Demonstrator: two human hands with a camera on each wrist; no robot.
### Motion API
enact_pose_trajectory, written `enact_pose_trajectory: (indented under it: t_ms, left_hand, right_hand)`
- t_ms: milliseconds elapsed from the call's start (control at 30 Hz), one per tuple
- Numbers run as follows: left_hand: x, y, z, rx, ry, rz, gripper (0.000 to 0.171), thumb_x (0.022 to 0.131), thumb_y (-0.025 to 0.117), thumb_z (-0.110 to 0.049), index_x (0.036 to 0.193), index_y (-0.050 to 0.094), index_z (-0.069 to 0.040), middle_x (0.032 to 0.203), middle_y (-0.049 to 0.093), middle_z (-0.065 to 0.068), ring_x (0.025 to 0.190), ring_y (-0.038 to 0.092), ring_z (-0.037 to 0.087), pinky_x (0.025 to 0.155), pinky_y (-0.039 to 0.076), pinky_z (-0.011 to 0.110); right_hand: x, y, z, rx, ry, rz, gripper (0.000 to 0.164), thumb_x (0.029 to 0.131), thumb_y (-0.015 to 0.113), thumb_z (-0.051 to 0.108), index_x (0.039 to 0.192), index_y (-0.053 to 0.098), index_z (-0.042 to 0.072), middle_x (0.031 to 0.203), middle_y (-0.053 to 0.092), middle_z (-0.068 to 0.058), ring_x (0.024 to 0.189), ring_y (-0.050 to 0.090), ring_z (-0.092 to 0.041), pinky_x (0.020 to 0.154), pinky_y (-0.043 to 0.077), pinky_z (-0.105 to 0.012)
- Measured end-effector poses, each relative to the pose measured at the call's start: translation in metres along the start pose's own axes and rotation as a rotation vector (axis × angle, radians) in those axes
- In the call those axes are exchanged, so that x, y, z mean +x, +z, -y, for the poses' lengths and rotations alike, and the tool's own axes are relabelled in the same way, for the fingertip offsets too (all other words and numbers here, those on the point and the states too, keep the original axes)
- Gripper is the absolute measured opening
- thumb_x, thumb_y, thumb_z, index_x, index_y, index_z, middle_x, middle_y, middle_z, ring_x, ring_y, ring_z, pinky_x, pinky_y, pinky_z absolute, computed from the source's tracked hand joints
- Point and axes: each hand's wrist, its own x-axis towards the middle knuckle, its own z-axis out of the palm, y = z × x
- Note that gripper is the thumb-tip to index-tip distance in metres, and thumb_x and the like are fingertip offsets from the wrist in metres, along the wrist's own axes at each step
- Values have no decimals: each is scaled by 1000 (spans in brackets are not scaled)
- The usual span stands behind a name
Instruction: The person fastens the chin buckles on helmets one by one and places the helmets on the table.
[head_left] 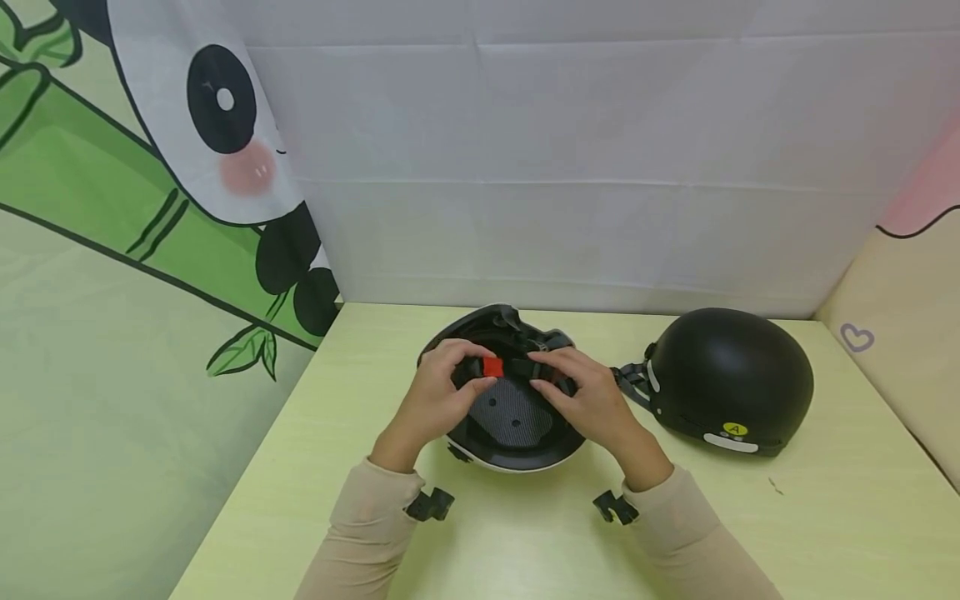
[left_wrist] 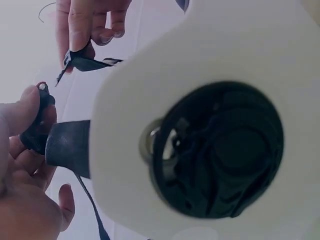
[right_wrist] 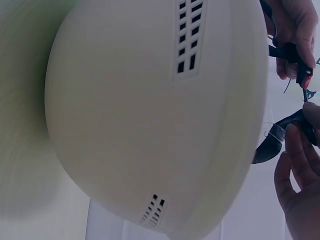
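A white helmet (right_wrist: 150,115) lies upside down on the table, its dark padded lining (head_left: 513,408) facing up in the head view. Above the lining, my left hand (head_left: 442,396) pinches the buckle half with a red part (head_left: 492,367) on one chin strap. Opposite it, my right hand (head_left: 588,396) pinches the other black buckle half (head_left: 525,367) on its strap. The two halves face each other closely; in the left wrist view a small gap shows between them. A round black piece (left_wrist: 220,150) sits on the helmet's outer side.
To the right stands a black helmet (head_left: 731,383) with a yellow sticker, its straps (head_left: 633,379) reaching toward my right hand. The pale table (head_left: 510,542) meets a white cloth backdrop (head_left: 570,167) behind. Black clips (head_left: 431,505) show at both wrists.
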Motion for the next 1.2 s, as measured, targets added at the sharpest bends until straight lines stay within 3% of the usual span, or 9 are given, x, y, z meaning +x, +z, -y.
enact_pose_trajectory:
  t_ms: [267, 467, 700, 933, 1200]
  left_hand:
    - [-4, 3, 1, -59, -32, 20, 31, 78, 79, -1, 106, 65, -3, 106, 63, 8, 107, 54, 27, 92, 42, 48]
    - [-7, 4, 0, -109, -60, 64, 33, 78, 79, 1, 107, 65, -5, 111, 61, 7, 111, 53, 26, 96, 38, 51]
    - [-10, 5, -1, -170, -46, 60, 31, 78, 79, 3, 105, 66, -3, 110, 62, 8, 109, 54, 26, 91, 45, 46]
    - [-15, 14, 1, -130, -16, 35, 31, 78, 79, 1, 105, 67, -3, 108, 64, 8, 105, 53, 30, 89, 41, 50]
    - [-16, 14, 5, -15, 2, 37, 34, 80, 79, -5, 111, 66, -4, 108, 64, 7, 108, 55, 24, 96, 32, 53]
  right_hand:
    - [-1, 2, 6, 39, -22, 37, 39, 80, 78, -1, 118, 69, 3, 103, 65, -4, 75, 55, -21, 56, 46, -35]
    - [-2, 3, 11, 74, -24, 56, 39, 80, 78, -1, 117, 69, 4, 105, 66, -5, 75, 54, -13, 55, 45, -28]
    - [-4, 5, 18, 90, 74, 22, 37, 79, 80, 0, 114, 70, 4, 85, 63, 4, 67, 53, -9, 52, 42, -27]
    - [-6, 12, 24, 149, 127, 28, 33, 79, 79, 0, 111, 71, 2, 96, 70, -6, 74, 63, -14, 54, 47, -27]
    - [-2, 12, 24, 21, 161, 73, 35, 82, 79, 6, 117, 71, 7, 91, 65, 1, 69, 56, -11, 51, 42, -26]
